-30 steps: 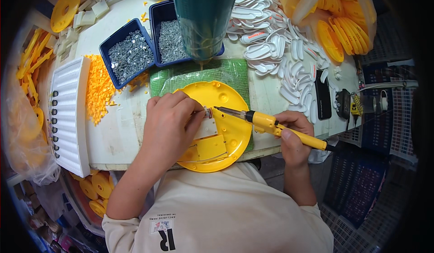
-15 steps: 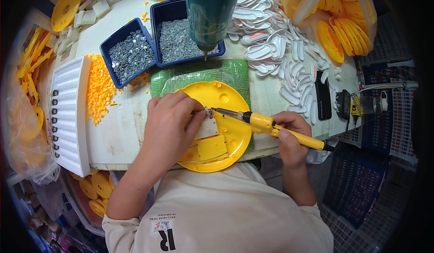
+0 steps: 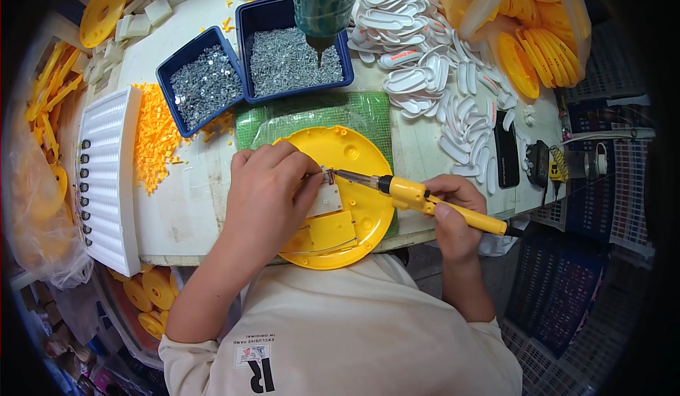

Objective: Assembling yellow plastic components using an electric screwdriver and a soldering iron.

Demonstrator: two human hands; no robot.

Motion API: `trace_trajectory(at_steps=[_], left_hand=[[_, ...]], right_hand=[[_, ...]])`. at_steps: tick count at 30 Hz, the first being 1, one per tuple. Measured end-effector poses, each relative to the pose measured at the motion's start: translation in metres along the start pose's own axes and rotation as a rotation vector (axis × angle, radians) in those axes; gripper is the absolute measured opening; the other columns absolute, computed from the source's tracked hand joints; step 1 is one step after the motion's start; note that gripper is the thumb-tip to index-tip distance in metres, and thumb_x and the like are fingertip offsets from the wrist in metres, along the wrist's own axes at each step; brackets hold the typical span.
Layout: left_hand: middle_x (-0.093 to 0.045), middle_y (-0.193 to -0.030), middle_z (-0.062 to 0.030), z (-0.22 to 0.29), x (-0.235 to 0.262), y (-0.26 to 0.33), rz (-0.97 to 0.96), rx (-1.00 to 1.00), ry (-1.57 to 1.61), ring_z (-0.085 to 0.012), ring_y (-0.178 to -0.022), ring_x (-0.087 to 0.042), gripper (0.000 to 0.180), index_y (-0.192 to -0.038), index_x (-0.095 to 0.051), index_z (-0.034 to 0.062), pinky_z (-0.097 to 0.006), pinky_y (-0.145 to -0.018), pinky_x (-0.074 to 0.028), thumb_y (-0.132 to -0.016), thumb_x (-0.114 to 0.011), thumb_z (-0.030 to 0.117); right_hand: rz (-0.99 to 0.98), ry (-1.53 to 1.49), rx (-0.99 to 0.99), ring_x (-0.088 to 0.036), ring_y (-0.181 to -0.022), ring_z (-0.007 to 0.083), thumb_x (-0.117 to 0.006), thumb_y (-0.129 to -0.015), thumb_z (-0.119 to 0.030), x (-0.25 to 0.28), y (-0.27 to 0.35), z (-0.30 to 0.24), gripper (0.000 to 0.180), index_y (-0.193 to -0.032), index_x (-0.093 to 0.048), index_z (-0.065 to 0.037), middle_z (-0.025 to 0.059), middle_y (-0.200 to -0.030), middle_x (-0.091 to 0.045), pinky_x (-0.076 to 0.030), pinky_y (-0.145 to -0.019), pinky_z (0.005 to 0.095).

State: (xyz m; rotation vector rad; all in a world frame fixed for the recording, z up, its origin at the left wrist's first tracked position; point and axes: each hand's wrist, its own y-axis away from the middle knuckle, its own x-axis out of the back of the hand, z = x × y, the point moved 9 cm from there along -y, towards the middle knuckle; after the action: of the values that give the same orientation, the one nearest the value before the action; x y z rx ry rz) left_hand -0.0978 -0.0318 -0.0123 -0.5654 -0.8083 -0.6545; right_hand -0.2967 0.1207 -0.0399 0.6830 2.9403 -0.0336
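Observation:
A round yellow plastic housing (image 3: 368, 213) lies on a green mesh-covered pad (image 3: 283, 118) at the table's near edge. In it sit a pale rectangular block (image 3: 327, 202) and a yellow rectangular panel (image 3: 331, 230). My right hand (image 3: 457, 215) grips the handle of a yellow soldering iron (image 3: 414, 196), whose metal tip points left and meets the upper end of the pale block. Beside that tip, my left hand (image 3: 276, 183) has thumb and fingers pinched together. Whatever they hold is hidden, though small reddish wires show near them.
Two blue bins (image 3: 241, 91) of small metal parts stand beyond the pad, and a green hanging power screwdriver (image 3: 324, 6) is above them. White plastic pieces (image 3: 418, 77) heap up at the right, near a black phone (image 3: 506, 151). Leftward are orange bits (image 3: 152, 141) and a white foam tray (image 3: 113, 176).
The hanging screwdriver has swung slightly up and away. Both hands, the soldering iron and the housing stay almost where they were.

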Motion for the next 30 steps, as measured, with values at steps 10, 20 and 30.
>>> trace_trajectory(at_steps=[10,20,30], left_hand=[[-0.064,-0.087,-0.0039,0.0009,0.0001,0.0001,-0.006,-0.005,-0.007,-0.0241,-0.087,-0.062,0.010,-0.086,-0.069,0.0087,-0.040,-0.084,-0.041,-0.083,-0.078,0.010],[-0.066,-0.087,-0.0051,0.0031,0.0020,-0.0016,-0.027,0.011,-0.006,-0.0252,-0.089,-0.064,0.011,-0.086,-0.068,0.0059,-0.039,-0.084,-0.042,-0.084,-0.079,0.007],[-0.066,-0.087,-0.0051,0.0047,0.0023,0.0006,-0.012,-0.006,-0.012,-0.0252,-0.089,-0.064,0.011,-0.085,-0.068,0.0062,-0.039,-0.084,-0.042,-0.083,-0.079,0.007]], right_hand=[[0.019,0.042,0.017,-0.059,-0.079,0.0089,-0.064,-0.088,-0.015,0.0058,0.0001,-0.0026,0.036,-0.114,-0.065,0.009,0.0099,-0.096,-0.069,-0.050,-0.073,0.0229],[0.020,-0.009,0.031,-0.057,-0.080,0.0073,-0.061,-0.088,-0.011,0.0043,0.0000,-0.0053,0.033,-0.114,-0.066,0.008,0.0085,-0.096,-0.069,-0.048,-0.075,0.0219],[0.030,0.042,0.009,-0.061,-0.079,0.0106,-0.065,-0.087,-0.018,0.0091,0.0031,-0.0008,0.040,-0.115,-0.064,0.010,0.0119,-0.097,-0.069,-0.051,-0.072,0.0237]])
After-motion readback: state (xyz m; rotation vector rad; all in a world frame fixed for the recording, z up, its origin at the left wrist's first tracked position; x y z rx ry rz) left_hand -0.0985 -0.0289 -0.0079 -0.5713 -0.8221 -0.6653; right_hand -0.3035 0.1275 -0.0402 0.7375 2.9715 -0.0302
